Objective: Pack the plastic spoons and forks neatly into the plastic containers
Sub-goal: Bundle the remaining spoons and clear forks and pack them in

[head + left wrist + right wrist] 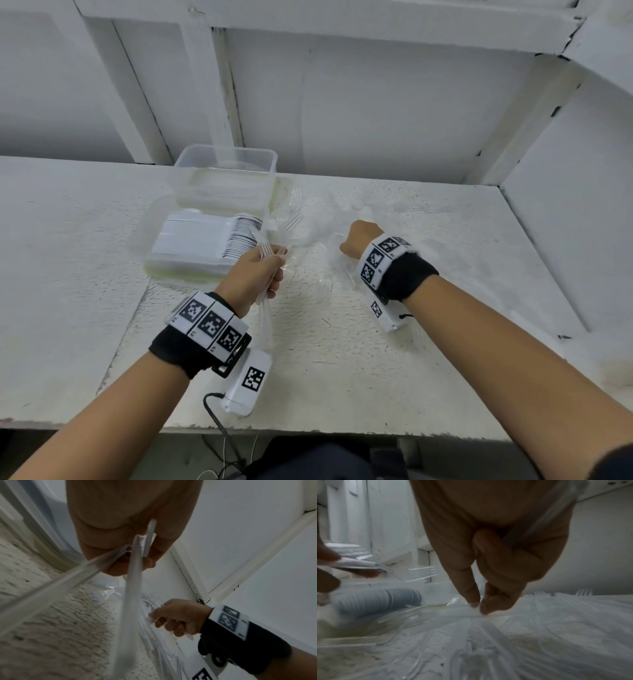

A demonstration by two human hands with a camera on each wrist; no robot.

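My left hand [263,270] grips a bundle of clear plastic forks [265,246], tines up and handles hanging below the fist [130,588]. To its right, my right hand [359,240] reaches down into a loose pile of clear forks [298,219] on the table. Its thumb and forefinger [477,607] pinch at one fork in the pile [539,615], while the curled fingers hold a fork handle [539,520]. The near clear container [154,219] holds a row of stacked white spoons [205,236]. Behind it stands a second clear container [274,161]; its contents are unclear.
The white table [342,359] has a rough, pitted surface and ends in a front edge near me. A white wall with beams rises close behind the containers, and a white side panel [565,205] closes the right. A cable [215,414] hangs at the front edge.
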